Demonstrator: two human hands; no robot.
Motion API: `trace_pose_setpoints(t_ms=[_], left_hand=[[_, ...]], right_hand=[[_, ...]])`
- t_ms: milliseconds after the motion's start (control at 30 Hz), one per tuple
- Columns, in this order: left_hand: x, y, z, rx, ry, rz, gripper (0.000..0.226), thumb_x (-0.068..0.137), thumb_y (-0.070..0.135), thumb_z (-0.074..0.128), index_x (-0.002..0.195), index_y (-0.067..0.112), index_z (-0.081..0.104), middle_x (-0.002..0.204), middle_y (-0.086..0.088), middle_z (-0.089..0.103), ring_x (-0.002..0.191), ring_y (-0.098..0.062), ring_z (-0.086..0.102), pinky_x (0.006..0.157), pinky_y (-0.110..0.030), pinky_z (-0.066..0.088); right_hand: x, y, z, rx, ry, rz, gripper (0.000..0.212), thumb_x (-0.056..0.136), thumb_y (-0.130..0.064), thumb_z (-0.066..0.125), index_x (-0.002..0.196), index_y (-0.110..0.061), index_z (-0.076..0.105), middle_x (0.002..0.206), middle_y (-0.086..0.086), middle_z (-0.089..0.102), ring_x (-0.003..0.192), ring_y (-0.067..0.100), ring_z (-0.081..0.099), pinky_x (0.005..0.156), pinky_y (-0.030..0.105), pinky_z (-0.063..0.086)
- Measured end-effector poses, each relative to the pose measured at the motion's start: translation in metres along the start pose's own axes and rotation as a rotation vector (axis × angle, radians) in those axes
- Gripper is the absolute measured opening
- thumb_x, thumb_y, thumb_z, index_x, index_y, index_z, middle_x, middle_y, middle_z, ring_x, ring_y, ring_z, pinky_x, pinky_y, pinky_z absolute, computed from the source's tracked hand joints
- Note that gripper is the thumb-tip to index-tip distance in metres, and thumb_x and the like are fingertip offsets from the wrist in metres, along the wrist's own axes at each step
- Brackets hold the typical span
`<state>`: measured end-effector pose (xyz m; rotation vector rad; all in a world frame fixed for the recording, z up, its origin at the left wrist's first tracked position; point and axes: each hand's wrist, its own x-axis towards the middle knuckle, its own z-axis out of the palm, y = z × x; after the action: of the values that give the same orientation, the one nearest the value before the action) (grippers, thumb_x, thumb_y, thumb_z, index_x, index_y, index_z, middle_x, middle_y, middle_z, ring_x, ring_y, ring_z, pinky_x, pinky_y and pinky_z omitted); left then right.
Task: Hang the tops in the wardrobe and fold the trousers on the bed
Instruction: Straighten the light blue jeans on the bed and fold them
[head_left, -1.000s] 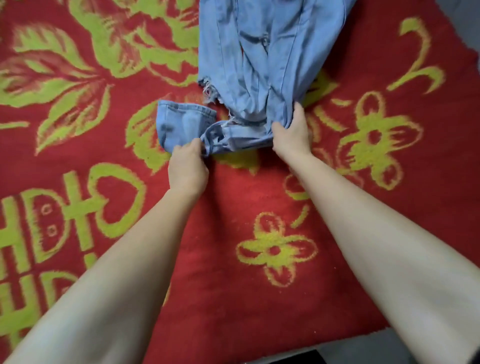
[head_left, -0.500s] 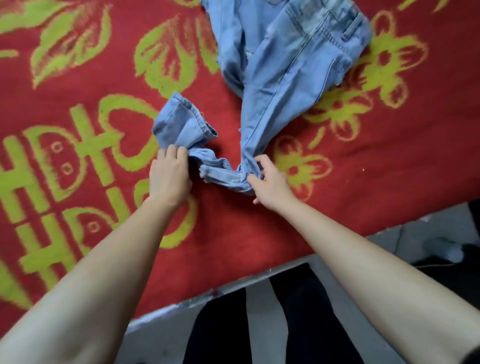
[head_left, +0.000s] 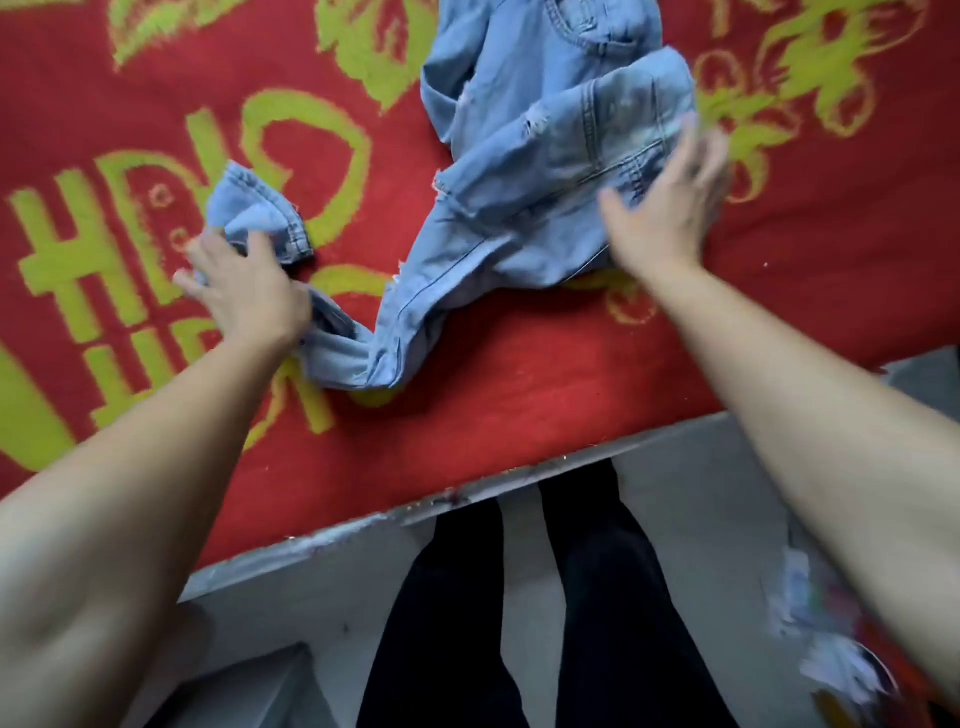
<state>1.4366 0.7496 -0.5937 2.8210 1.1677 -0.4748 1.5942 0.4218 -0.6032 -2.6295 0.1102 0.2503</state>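
Presses one leg hem of the pale blue trousers (head_left: 545, 171) onto the red bed (head_left: 519, 405) with the left hand (head_left: 244, 291), fingers spread flat. Holds the right hand (head_left: 670, 218), blurred, fingers straight and apart, over the bunched upper part. Lies crumpled close to the bed's near edge, leg trailing leftward.

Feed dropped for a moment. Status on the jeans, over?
Left hand flat on a cuff. Right hand open over jeans. Jeans crumpled on red blanket, unfolded.

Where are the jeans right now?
In the head view, the jeans lie crumpled on the red bedspread, between the left hand and right hand.
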Motion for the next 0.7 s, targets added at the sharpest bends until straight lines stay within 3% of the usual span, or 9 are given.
trace_pose_setpoints(t_ms=[67,100,200,267,367,433,500,600,700], left_hand=[[-0.008,0.028,-0.003,-0.144,0.042,0.046,0.044,0.079,0.009,0.052,0.123,0.013,0.054,0.147,-0.020,0.032,0.138,-0.039,0.026,0.110,-0.055,0.018],[-0.012,0.041,-0.004,-0.198,0.060,0.090,0.045,0.080,0.011,0.049,0.124,0.014,0.054,0.146,-0.018,0.034,0.137,-0.037,0.028,0.109,-0.052,0.020],[-0.027,0.083,-0.007,-0.339,0.105,0.210,0.039,0.086,0.024,0.045,0.120,0.012,0.059,0.128,-0.015,0.050,0.122,-0.035,0.044,0.102,-0.044,0.032],[-0.038,0.111,-0.007,-0.551,0.045,0.227,0.035,0.093,0.036,0.048,0.113,0.010,0.061,0.111,-0.013,0.058,0.106,-0.030,0.055,0.096,-0.043,0.042],[-0.057,0.152,-0.001,-0.719,-0.101,0.199,0.052,0.086,0.064,0.053,0.104,0.016,0.061,0.098,-0.005,0.060,0.090,-0.018,0.056,0.087,-0.035,0.046],[-0.064,0.172,0.009,-0.667,-0.200,0.200,0.064,0.072,0.079,0.058,0.107,0.025,0.063,0.104,-0.002,0.057,0.097,-0.014,0.055,0.093,-0.032,0.046],[-0.066,0.185,0.021,-0.544,-0.252,0.195,0.071,0.066,0.082,0.062,0.118,0.035,0.063,0.114,-0.006,0.055,0.114,-0.019,0.052,0.101,-0.037,0.044],[-0.064,0.199,0.036,-0.417,-0.224,0.153,0.072,0.069,0.068,0.069,0.131,0.035,0.055,0.123,-0.011,0.051,0.122,-0.030,0.046,0.102,-0.043,0.042],[-0.075,0.206,0.043,-0.257,-0.086,0.115,0.069,0.073,0.058,0.070,0.133,0.032,0.049,0.122,-0.012,0.048,0.115,-0.033,0.045,0.094,-0.045,0.037]], right_hand=[[0.025,0.028,-0.008,-0.050,-0.081,0.121,0.102,0.080,-0.043,0.070,0.158,-0.010,0.013,0.158,0.017,0.031,0.145,0.033,0.030,0.119,0.043,0.022],[0.031,0.037,-0.010,-0.075,-0.155,0.108,0.095,0.083,-0.040,0.070,0.157,-0.010,0.018,0.152,0.017,0.042,0.140,0.034,0.038,0.116,0.045,0.028],[0.010,0.039,0.000,-0.256,-0.231,-0.314,0.048,0.088,-0.019,0.061,0.134,-0.011,0.052,0.113,0.021,0.063,0.106,0.043,0.059,0.091,0.051,0.044],[-0.025,0.030,0.011,-0.352,-0.321,-0.583,0.045,0.086,-0.014,0.055,0.130,-0.017,0.058,0.103,0.016,0.061,0.096,0.039,0.058,0.084,0.047,0.040],[-0.065,0.023,0.020,-0.421,-0.505,-0.657,0.055,0.085,-0.012,0.052,0.139,-0.024,0.049,0.111,0.008,0.057,0.105,0.032,0.053,0.093,0.042,0.031],[-0.062,0.029,0.018,-0.422,-0.587,-0.675,0.056,0.087,-0.015,0.051,0.143,-0.023,0.046,0.118,0.007,0.057,0.111,0.031,0.052,0.099,0.042,0.031],[-0.041,0.039,0.007,-0.271,-0.675,-0.630,0.048,0.089,-0.016,0.051,0.137,-0.017,0.056,0.120,0.011,0.065,0.113,0.031,0.058,0.100,0.041,0.040],[0.002,0.058,-0.020,-0.021,-0.470,-0.413,0.033,0.088,-0.011,0.049,0.111,-0.015,0.073,0.112,0.012,0.070,0.108,0.032,0.063,0.094,0.039,0.048],[0.053,0.068,-0.037,-0.142,-0.182,-0.309,0.043,0.088,-0.007,0.045,0.127,-0.016,0.062,0.124,0.015,0.056,0.113,0.035,0.055,0.093,0.045,0.048]])
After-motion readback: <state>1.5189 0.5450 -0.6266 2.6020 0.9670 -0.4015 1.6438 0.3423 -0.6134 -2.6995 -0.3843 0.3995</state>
